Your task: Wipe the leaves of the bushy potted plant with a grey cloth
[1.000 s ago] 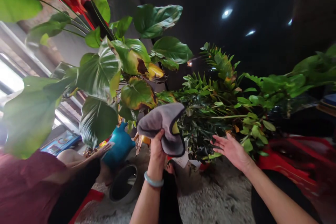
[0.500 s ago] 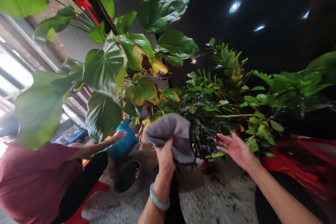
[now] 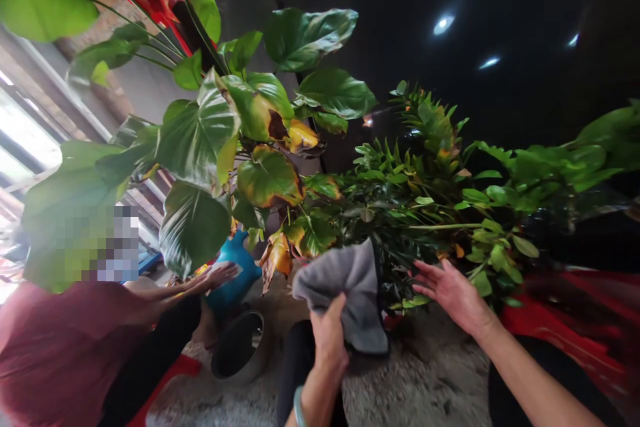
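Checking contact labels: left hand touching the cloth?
Touching. The head view shows it: the left hand's thumb presses on the grey cloth, whose fabric puckers around the thumb tip; the other fingers are mostly hidden.

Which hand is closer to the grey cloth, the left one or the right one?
Left: the left hand is gripping the grey cloth. The right hand is apart from it, off to its right, fingers spread.
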Tool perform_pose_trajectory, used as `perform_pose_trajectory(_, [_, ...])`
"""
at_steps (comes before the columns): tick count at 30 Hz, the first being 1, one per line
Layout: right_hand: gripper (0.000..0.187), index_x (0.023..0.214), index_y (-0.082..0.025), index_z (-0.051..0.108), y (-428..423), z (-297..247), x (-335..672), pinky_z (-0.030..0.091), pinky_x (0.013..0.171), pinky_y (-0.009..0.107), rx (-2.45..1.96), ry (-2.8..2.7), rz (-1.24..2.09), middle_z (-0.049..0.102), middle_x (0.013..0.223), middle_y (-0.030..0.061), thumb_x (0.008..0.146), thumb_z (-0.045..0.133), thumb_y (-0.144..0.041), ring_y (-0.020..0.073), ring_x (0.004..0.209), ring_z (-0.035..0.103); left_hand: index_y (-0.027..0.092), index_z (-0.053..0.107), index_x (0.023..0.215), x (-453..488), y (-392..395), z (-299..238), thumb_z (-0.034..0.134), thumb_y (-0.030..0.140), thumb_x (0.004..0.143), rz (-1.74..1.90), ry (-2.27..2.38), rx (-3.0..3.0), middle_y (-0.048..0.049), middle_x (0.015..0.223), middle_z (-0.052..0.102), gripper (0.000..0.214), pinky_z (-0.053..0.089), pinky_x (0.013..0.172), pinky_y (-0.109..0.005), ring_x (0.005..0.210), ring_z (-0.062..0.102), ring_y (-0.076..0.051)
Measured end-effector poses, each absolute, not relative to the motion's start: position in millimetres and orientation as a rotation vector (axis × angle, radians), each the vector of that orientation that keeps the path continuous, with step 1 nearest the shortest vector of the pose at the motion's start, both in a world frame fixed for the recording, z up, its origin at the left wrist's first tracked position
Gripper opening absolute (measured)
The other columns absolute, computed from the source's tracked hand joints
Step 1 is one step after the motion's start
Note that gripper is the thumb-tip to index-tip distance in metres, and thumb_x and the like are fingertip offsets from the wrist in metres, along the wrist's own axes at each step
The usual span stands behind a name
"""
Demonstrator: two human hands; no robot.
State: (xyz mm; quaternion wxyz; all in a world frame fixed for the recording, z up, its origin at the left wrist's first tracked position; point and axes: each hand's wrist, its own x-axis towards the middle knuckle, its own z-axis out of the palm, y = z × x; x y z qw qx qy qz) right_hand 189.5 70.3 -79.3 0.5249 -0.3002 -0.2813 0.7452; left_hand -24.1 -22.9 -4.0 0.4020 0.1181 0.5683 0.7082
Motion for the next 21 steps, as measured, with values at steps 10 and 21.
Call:
perform_pose_trajectory(10, [0.045, 0.09, -0.024, 0.076, 69.6, -78.4, 183.9, 0.046, 0.096, 0.049, -0.756, -0.663, 1.771, 0.074, 0.106, 0.0109, 0.077, 0.056, -0.061, 0.0314, 0.107, 0.061, 0.016, 0.065, 0.098, -31.6, 14.2, -7.8, 0.064, 0.0, 0.06, 1.585, 1.422, 0.368, -0.0033, 0.075, 0.073, 0.041, 0.055, 0.086, -0.043, 0.078, 0.072, -0.025])
perform_pose_trajectory(21, [0.041, 0.087, -0.024, 0.077, 69.9, -80.3, 186.2, 0.045, 0.097, 0.051, -0.706, -0.645, 1.763, 0.075, 0.105, 0.0112, 0.078, 0.059, -0.06, 0.0334, 0.109, 0.062, 0.016, 0.064, 0.092, -51.8, 21.7, 45.3, 0.074, 0.022, 0.05, 1.792, 1.131, 0.491, -0.0057, 0.081, 0.074, 0.044, 0.054, 0.082, -0.038, 0.082, 0.07, -0.027])
